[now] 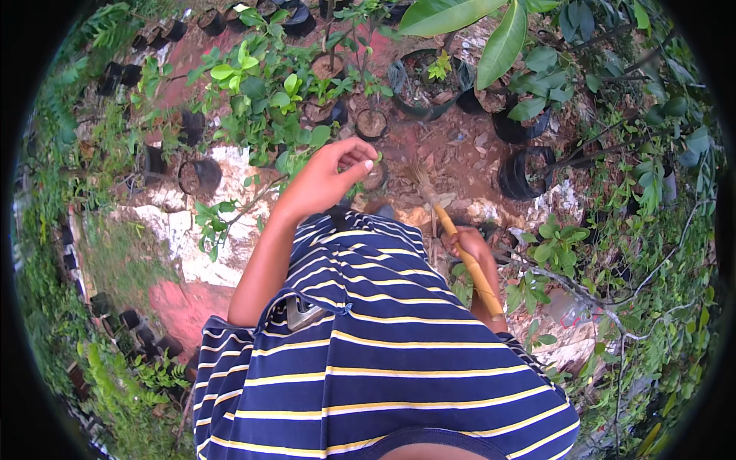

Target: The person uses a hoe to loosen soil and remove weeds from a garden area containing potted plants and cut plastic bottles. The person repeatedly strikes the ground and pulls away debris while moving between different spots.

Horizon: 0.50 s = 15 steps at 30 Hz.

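Note:
My right hand [471, 244] is wrapped around the yellow bamboo handle [482, 282] of a broom. Its frayed bristle end [424, 179] points away from me, over the leaf-strewn soil. In front of my body, my left hand [345, 172] is raised with fingers curled and thumb near the index fingertip. A tiny green bit [379, 156] shows at those fingertips; whether they pinch it or it lies behind them is unclear. Close by that hand is a leafy potted shrub [276, 115]. Beyond the fingers stands a small black pot of soil [372, 124].
A wide round planter [425, 109] stands ahead. Black grow bags [526, 172] sit to the right and another black pot [199, 176] to the left. Bare branches [581, 293] reach in from the right. Large leaves [503, 43] hang close at the top.

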Available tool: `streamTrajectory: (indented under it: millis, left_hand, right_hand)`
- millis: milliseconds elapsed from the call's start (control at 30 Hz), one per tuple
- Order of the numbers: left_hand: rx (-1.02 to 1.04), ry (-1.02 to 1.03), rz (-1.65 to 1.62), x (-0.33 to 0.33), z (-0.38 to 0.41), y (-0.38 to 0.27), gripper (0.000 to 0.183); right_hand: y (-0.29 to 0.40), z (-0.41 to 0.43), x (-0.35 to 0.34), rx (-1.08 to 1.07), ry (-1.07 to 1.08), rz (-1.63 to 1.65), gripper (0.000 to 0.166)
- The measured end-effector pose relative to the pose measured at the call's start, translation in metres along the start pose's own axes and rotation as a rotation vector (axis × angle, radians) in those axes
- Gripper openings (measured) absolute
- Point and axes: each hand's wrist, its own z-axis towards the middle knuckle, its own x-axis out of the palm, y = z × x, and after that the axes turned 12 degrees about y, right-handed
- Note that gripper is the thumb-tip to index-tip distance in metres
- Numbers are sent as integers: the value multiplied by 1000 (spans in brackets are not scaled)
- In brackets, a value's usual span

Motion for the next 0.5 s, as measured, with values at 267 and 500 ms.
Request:
streamTrajectory:
  millis: [267, 500]
  left_hand:
    - [-17, 90, -10, 13, 9, 2, 21]
    - [-18, 141, 11, 14, 17, -2, 21]
  right_hand:
    - [55, 34, 21, -117, 8, -23, 24]
    - [-11, 41, 18, 125, -8, 3, 15]
